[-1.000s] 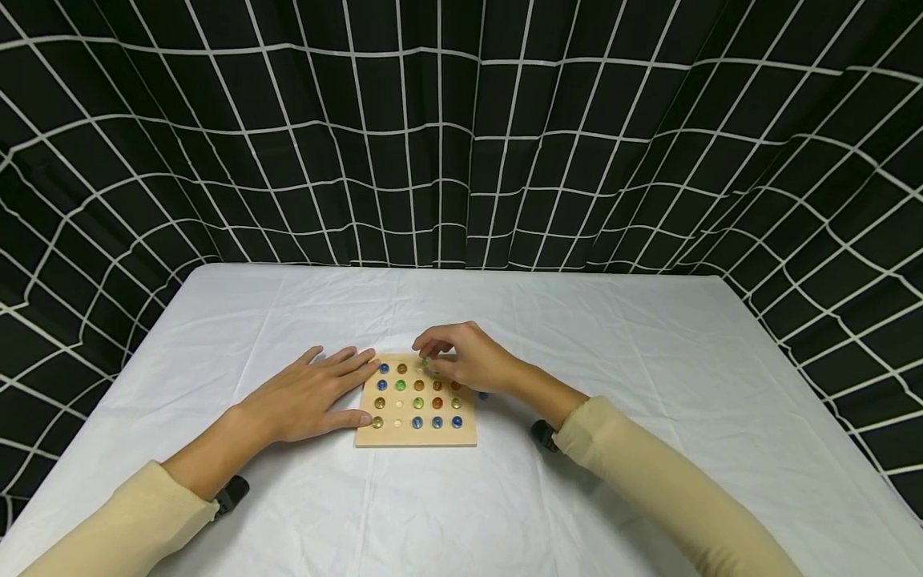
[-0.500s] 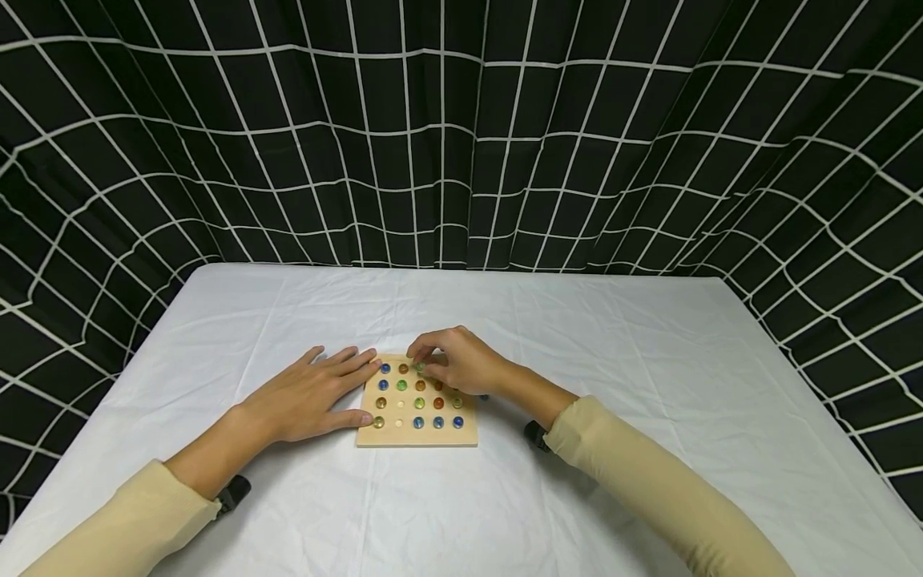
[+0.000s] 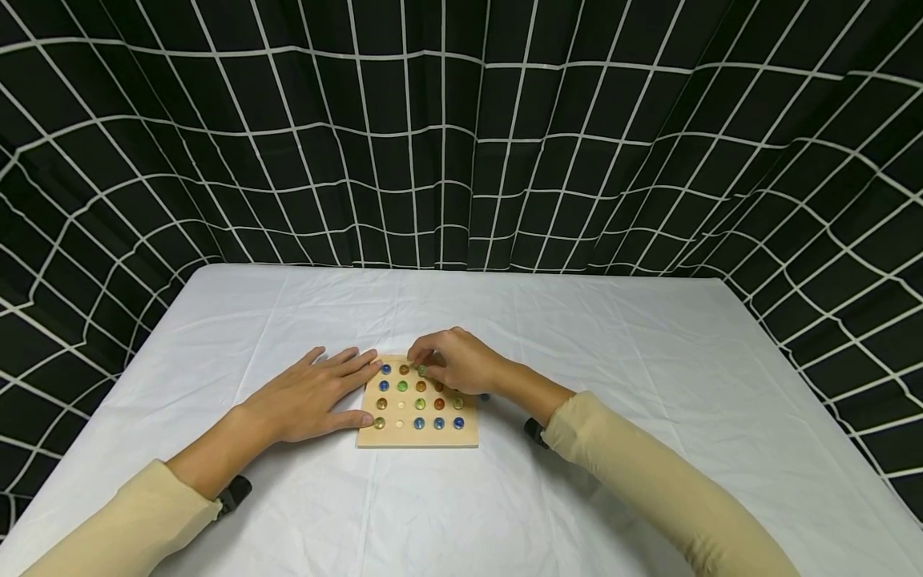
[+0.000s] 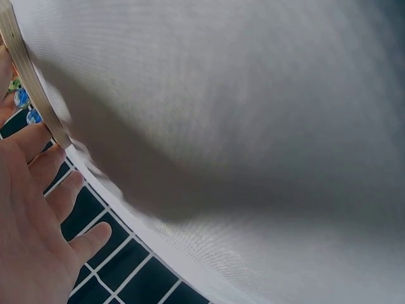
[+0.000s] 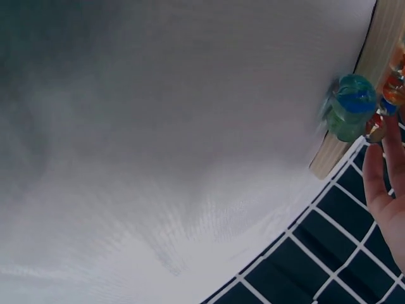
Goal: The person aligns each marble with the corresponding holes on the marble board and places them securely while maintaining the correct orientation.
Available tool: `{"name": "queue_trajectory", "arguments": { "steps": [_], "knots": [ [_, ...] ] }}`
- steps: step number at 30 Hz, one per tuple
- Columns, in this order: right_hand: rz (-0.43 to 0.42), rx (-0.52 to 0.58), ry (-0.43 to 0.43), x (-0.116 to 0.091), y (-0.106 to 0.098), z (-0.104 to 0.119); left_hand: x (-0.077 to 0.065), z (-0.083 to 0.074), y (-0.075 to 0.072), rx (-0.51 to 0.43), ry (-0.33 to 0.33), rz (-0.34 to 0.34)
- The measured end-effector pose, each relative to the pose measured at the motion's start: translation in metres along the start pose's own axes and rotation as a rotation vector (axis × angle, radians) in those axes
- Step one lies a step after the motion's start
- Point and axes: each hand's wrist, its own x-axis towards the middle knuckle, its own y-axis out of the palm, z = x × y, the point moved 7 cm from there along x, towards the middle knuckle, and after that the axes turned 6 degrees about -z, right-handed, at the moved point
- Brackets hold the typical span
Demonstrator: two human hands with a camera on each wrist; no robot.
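Observation:
A flat wooden board [image 3: 418, 440] with rows of coloured glass marbles lies on the cloth in the head view. My left hand [image 3: 310, 398] rests along its left side, fingers straight and spread, with fingertips and thumb touching the board. At the back row, my right hand [image 3: 465, 362] pinches a green marble [image 3: 421, 370] between thumb and fingers, over the third column. That hand hides the right part of the back rows. In the left wrist view my left hand [image 4: 31, 209] touches the board's edge [image 4: 35, 82]; in the right wrist view, the fingers of my right hand [image 5: 393, 196] show beside several marbles.
Blue and green marbles [image 5: 352, 104] sit on the cloth against the board's right edge [image 5: 329, 155]. Two shallow hollows [image 3: 401, 405] show in the second column. A white cloth [image 3: 613, 336] covers the table, and a black curtain with white grid lines [image 3: 461, 160] surrounds it.
My right hand has moved slightly left and down with the green marble to the third spot of the back row. My left hand has stayed in place.

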Motion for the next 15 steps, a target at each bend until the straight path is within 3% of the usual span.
{"name": "queue_trajectory", "arguments": {
  "steps": [6,15],
  "knots": [
    [-0.012,0.009,-0.004,0.000,-0.003,0.000,0.000,0.000,0.001,0.008,-0.003,-0.002],
    [-0.063,0.054,0.017,-0.010,-0.025,-0.008,0.000,0.001,0.001,0.003,-0.010,0.002]
  ]
}}
